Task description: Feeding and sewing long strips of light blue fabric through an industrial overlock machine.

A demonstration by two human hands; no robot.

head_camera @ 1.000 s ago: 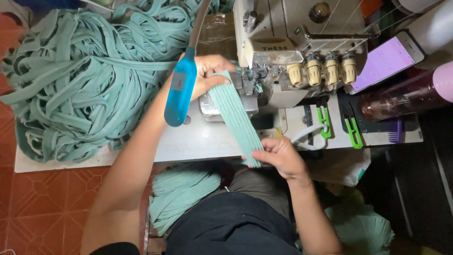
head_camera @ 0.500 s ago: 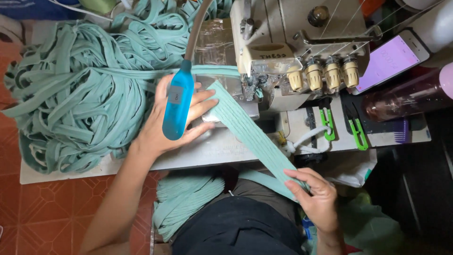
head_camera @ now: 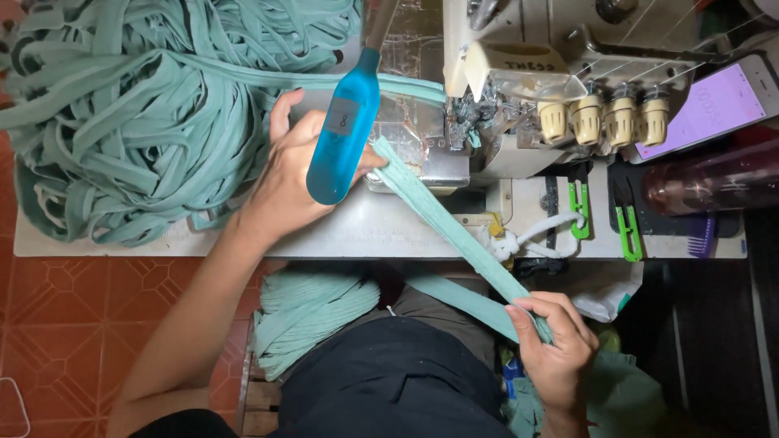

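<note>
The teal fabric strip (head_camera: 454,231) lies with its long axis diagonal, from the sewing machine (head_camera: 519,105) at the upper left down to the lower right, off the bench (head_camera: 389,235) edge. The right hand (head_camera: 556,353) has its fingers (head_camera: 531,312) closed around the strip's lower end. The left hand (head_camera: 292,174) rests flat near the strip's upper end, fingers spread, holding nothing

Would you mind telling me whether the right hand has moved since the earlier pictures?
Yes. The right hand, gripping the teal strip, has drawn back from the sewing machine, past the table edge and down toward the lap.
</note>
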